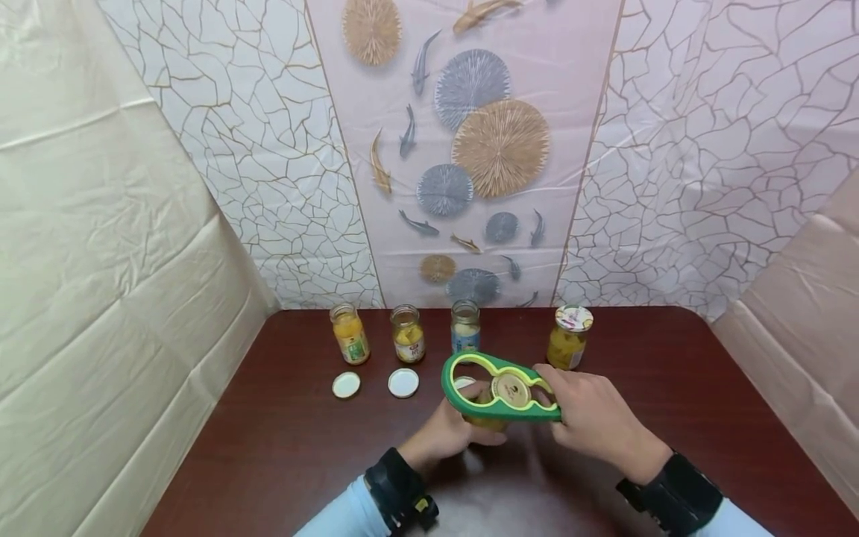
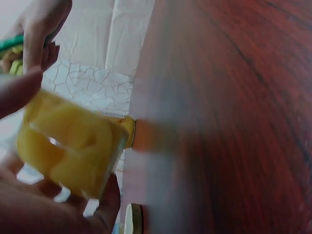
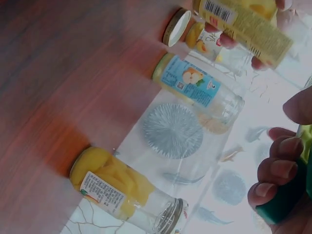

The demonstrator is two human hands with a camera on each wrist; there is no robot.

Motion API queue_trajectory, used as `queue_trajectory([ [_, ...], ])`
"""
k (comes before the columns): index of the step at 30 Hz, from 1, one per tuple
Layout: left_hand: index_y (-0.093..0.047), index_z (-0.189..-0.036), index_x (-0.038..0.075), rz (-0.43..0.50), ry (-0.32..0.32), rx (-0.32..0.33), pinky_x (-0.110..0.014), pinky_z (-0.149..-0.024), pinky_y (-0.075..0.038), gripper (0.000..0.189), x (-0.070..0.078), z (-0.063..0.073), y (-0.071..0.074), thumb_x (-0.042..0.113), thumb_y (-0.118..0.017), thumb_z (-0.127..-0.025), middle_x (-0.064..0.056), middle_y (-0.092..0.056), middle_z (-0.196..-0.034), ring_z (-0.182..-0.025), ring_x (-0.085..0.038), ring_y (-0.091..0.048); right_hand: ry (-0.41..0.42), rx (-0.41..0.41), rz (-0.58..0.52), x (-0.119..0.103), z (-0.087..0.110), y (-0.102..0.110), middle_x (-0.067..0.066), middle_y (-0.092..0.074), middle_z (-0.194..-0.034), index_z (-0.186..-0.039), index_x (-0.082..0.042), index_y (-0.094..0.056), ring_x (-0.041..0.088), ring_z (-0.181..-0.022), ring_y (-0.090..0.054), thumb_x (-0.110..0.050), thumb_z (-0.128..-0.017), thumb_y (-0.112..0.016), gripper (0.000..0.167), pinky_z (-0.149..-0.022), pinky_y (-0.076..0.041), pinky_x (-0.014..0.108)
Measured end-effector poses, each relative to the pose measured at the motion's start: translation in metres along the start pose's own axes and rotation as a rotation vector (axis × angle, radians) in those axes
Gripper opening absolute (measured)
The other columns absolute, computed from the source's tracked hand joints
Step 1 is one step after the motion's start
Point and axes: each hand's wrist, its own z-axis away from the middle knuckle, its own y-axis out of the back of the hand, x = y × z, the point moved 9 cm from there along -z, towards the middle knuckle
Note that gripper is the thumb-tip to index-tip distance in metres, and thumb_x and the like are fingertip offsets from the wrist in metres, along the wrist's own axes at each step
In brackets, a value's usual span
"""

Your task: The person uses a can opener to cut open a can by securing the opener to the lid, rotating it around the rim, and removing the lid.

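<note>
My left hand (image 1: 448, 431) grips a glass jar of yellow fruit pieces (image 2: 73, 141) round its side, above the table. A gold-coloured lid (image 1: 511, 390) tops this jar. Around the lid lies a green jar opener (image 1: 479, 409) with a lime-yellow inner edge and several rounded openings. My right hand (image 1: 597, 414) holds the opener by its right end, fingers curled round the green handle (image 3: 287, 200). In the right wrist view the held jar's label with a barcode (image 3: 219, 10) shows. The lid is out of sight in both wrist views.
Along the table's back stand three lidless jars: one orange (image 1: 350, 335), one yellow (image 1: 407, 335), one blue-labelled (image 1: 466, 335). Removed lids (image 1: 346, 384) lie before them, one partly behind the opener. A lidded jar (image 1: 567, 344) stands at the back right. Patterned cloth (image 1: 268, 186) hangs behind.
</note>
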Motion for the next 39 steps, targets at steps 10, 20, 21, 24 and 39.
queue_trajectory([
  [10,-0.069,-0.135,0.012,0.114,0.006,-0.181,-0.022,-0.085,-0.056,0.054,-0.0007,0.0003,-0.0093,-0.005,-0.083,-0.085,-0.006,-0.074,-0.107,-0.09,-0.007,-0.068,0.031,-0.004,-0.021,-0.0024,0.0002,0.0015,-0.016,-0.057,-0.074,-0.12,-0.016,-0.066,-0.004,-0.062,-0.041,-0.01,-0.075,-0.084,0.049,-0.056,-0.039,0.019],
  [20,-0.066,-0.142,0.013,0.129,0.057,-0.165,-0.026,-0.101,-0.054,0.062,-0.0077,-0.0003,-0.007,-0.005,-0.082,-0.086,-0.001,-0.074,-0.127,-0.112,-0.007,-0.067,0.037,0.037,-0.029,0.0005,0.0031,0.0014,-0.015,-0.061,-0.078,-0.122,-0.016,-0.067,-0.004,-0.066,-0.046,-0.012,-0.078,-0.086,0.048,-0.056,-0.042,0.02],
  [21,-0.066,-0.143,0.013,0.141,0.06,-0.16,-0.026,-0.102,-0.054,0.063,-0.0083,-0.0006,-0.0066,-0.006,-0.082,-0.085,-0.002,-0.073,-0.13,-0.114,-0.007,-0.067,0.036,0.045,-0.03,0.001,0.0036,0.0019,-0.015,-0.061,-0.078,-0.121,-0.016,-0.067,-0.004,-0.067,-0.047,-0.013,-0.079,-0.086,0.046,-0.056,-0.043,0.021],
  [24,-0.066,-0.143,0.011,0.164,0.059,-0.148,-0.028,-0.103,-0.054,0.064,-0.0085,-0.0014,-0.0054,-0.009,-0.082,-0.085,-0.005,-0.071,-0.136,-0.117,-0.009,-0.066,0.034,0.065,-0.037,0.0023,0.0047,0.0033,-0.015,-0.061,-0.078,-0.12,-0.016,-0.068,-0.004,-0.067,-0.047,-0.013,-0.081,-0.086,0.043,-0.056,-0.043,0.021],
  [39,-0.066,-0.142,0.014,0.131,0.079,-0.146,-0.03,-0.107,-0.053,0.059,-0.0089,0.0003,-0.0054,-0.005,-0.082,-0.088,-0.006,-0.071,-0.136,-0.12,-0.011,-0.067,0.013,0.069,-0.052,0.0052,0.0065,0.0054,-0.01,-0.07,-0.084,-0.122,-0.014,-0.069,-0.004,-0.069,-0.055,-0.008,-0.073,-0.086,0.052,-0.058,-0.05,0.024],
])
